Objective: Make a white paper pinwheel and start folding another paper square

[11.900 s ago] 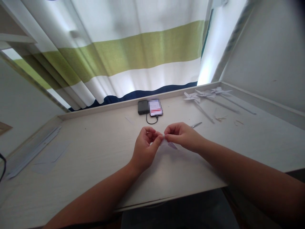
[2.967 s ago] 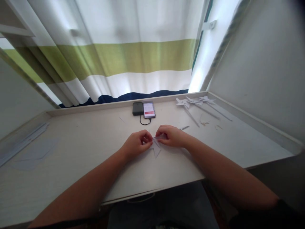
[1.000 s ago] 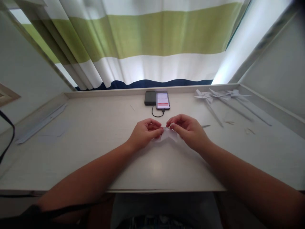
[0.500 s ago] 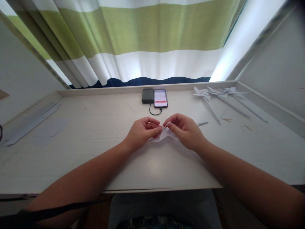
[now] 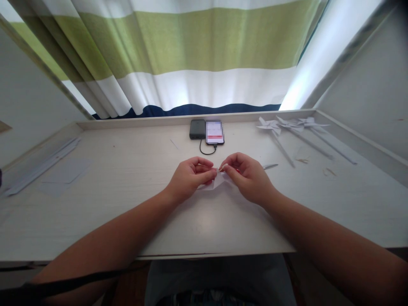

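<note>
Two bare hands meet over the middle of the desk (image 5: 197, 229): the left hand (image 5: 191, 176) pinches the folded white paper (image 5: 218, 181) between thumb and fingers, and the right hand (image 5: 250, 175) grips a thin tan piece (image 5: 222, 168) in its thumb and fingertips. That piece slants, its lower end aimed at the left fingertips and the top of the paper. One corner of the paper points toward the near edge; fingers hide too much to tell its long axis. Desk surface stretches from the paper to that edge, well apart, and leftward to flat, thin sheets (image 5: 65, 172). Beyond the hands, a glossy phone (image 5: 214, 131) and a matte dark box (image 5: 197, 129) with rounded corners share a looped cable (image 5: 208, 154). Beside the right hand a metal blade (image 5: 270, 166) juts out; farther right lie three crisp paper pinwheels (image 5: 269, 125) with straight, slender stems
</note>
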